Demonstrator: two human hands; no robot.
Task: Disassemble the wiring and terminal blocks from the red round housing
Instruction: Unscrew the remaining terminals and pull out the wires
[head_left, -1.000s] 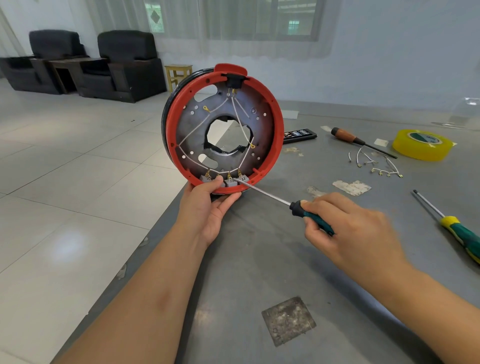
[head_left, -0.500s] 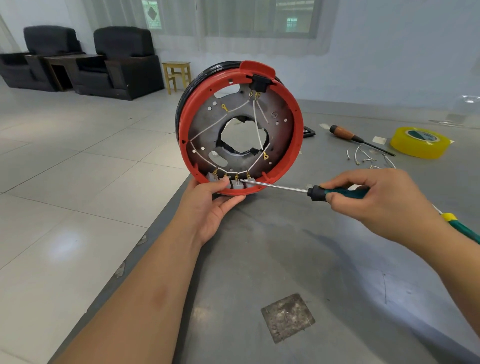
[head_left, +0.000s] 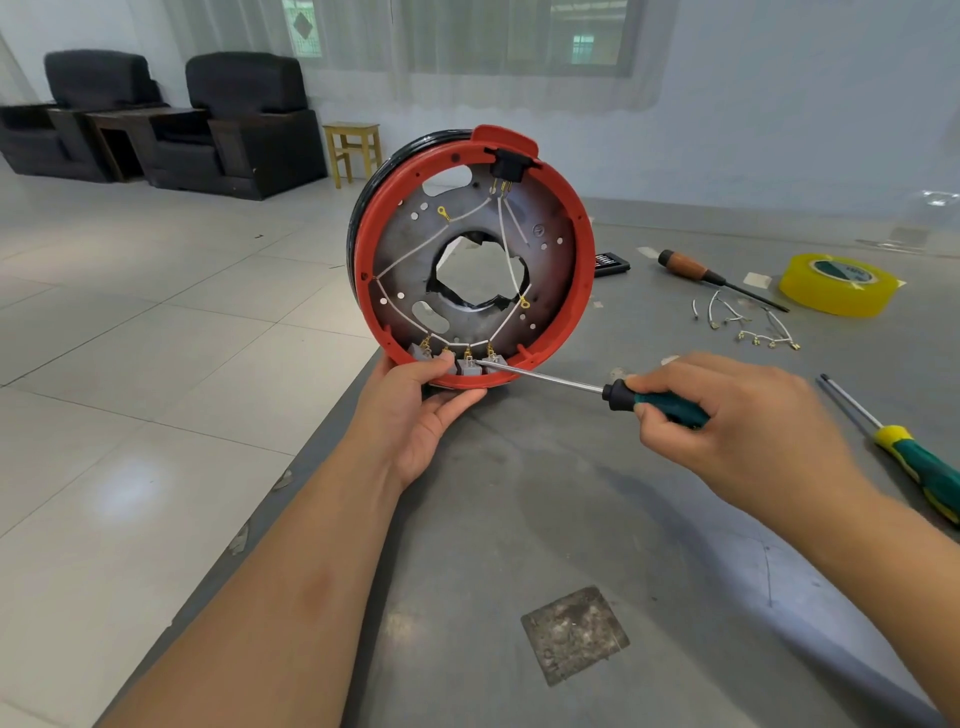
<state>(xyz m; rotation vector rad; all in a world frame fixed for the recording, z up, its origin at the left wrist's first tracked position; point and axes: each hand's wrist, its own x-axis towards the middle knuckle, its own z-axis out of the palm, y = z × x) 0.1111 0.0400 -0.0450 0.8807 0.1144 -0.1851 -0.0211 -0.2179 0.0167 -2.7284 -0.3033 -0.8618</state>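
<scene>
The red round housing (head_left: 582, 244) stands on edge at the grey table's left side, its open face toward me. White wires (head_left: 506, 244) run across its grey metal plate to several grey terminal blocks (head_left: 470, 365) along the bottom rim. My left hand (head_left: 415, 410) grips the housing's lower rim, thumb beside the blocks. My right hand (head_left: 727, 421) holds a green-handled screwdriver (head_left: 660, 402); its tip touches a terminal block near the rim's bottom.
On the grey table (head_left: 571, 519) lie removed wires (head_left: 743, 325), a wooden-handled screwdriver (head_left: 696, 273), a yellow tape roll (head_left: 839, 286), a second green and yellow screwdriver (head_left: 909, 452) at right, and a black remote (head_left: 610, 264). The table's left edge borders tiled floor.
The housing has moved slightly right and tilted in view. My right hand has kept the screwdriver tip at the bottom terminal blocks, its shaft now lying flatter.
</scene>
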